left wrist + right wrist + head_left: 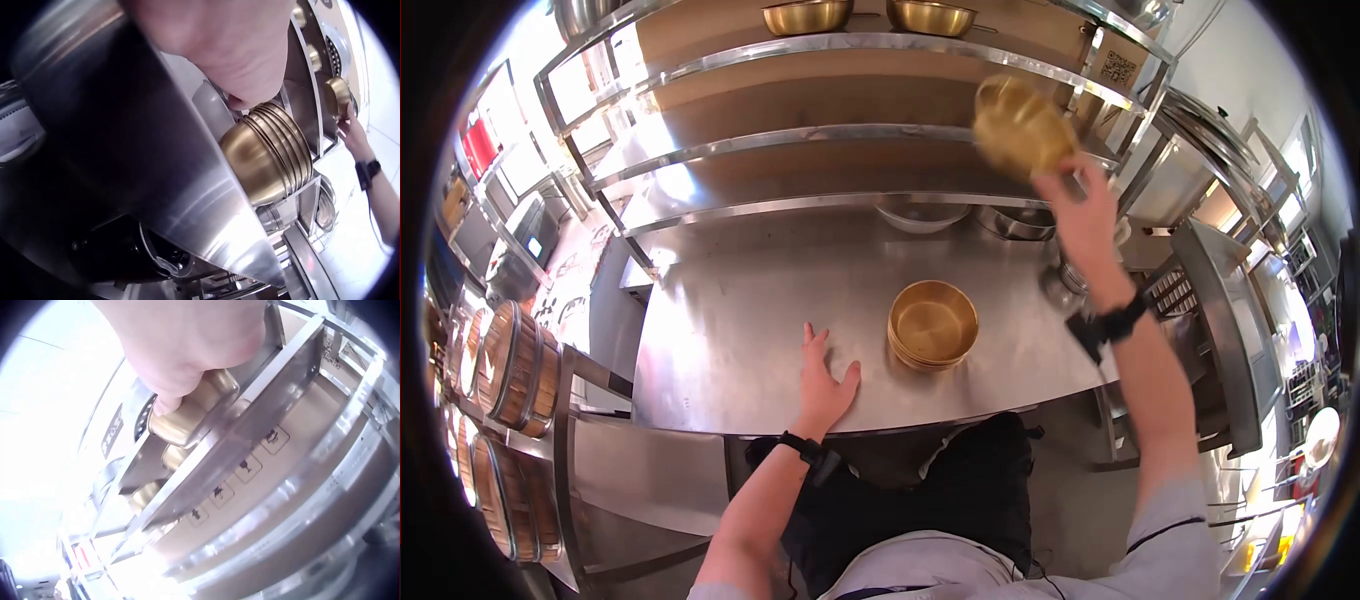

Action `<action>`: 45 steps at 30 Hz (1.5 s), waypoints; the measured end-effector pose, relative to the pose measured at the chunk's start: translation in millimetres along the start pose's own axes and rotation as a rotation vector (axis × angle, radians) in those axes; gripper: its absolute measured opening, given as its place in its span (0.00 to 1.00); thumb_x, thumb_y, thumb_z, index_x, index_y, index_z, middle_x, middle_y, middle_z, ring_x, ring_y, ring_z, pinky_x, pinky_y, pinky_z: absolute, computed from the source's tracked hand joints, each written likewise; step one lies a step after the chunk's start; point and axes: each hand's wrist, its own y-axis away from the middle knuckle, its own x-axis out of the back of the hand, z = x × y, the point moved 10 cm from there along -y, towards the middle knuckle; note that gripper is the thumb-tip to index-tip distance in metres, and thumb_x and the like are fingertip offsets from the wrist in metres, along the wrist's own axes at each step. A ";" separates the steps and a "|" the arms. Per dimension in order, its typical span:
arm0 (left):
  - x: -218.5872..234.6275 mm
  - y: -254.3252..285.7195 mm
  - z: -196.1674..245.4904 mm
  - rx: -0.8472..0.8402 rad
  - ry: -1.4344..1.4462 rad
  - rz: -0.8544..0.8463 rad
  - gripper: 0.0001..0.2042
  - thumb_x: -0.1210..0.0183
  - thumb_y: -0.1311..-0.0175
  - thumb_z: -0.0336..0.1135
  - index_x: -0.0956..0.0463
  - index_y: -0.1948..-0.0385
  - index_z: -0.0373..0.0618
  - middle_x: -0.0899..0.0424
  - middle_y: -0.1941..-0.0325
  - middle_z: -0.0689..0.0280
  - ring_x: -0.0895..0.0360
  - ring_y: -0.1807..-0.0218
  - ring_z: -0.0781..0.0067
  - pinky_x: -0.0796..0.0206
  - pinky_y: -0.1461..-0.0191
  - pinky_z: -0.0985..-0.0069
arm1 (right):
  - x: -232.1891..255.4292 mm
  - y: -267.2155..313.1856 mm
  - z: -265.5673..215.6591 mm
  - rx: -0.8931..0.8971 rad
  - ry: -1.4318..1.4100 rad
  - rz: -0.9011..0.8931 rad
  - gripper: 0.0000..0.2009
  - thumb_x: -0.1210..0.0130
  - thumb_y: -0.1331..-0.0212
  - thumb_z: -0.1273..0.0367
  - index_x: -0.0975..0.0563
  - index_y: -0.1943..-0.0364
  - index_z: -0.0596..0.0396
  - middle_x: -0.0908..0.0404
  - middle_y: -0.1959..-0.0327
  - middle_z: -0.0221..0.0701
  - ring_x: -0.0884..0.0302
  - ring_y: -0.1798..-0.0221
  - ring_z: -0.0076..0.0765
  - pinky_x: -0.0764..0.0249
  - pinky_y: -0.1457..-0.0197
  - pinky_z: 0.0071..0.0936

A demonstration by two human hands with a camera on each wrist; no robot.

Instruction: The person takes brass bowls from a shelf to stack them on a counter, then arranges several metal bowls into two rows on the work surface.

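My right hand (1088,222), raised at the right of the shelf rack, grips a gold metal bowl (1022,128) by its rim. The bowl is tilted and blurred in the head view. In the right wrist view the same bowl (195,412) overlaps a shelf edge, with thumb and fingers on its wall. A stack of several gold bowls (933,322) stands on the steel table (740,330), nested and upright. Left of that stack, my left hand (825,388) is spread low over the table near its front edge, holding nothing. The left wrist view shows the stacked bowls (256,162) side-on.
Two gold pans (808,17) sit on an upper level of the metal rack (770,140). Beneath the rack are a white bowl (922,217) and a steel bowl (1017,224). Wooden buckets (518,370) stand at the left, and a steel cart (1225,330) at the right.
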 end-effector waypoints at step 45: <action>-17.5 -54.7 167.3 -0.307 -0.031 -0.067 0.13 0.25 0.45 0.31 0.19 0.60 0.43 0.24 0.28 0.44 0.21 0.33 0.44 0.30 0.31 0.62 | -91.9 304.0 49.4 -0.131 -0.021 -0.580 0.61 0.35 0.42 0.40 0.56 0.19 0.69 0.53 0.17 0.60 0.55 0.14 0.64 0.56 0.15 0.58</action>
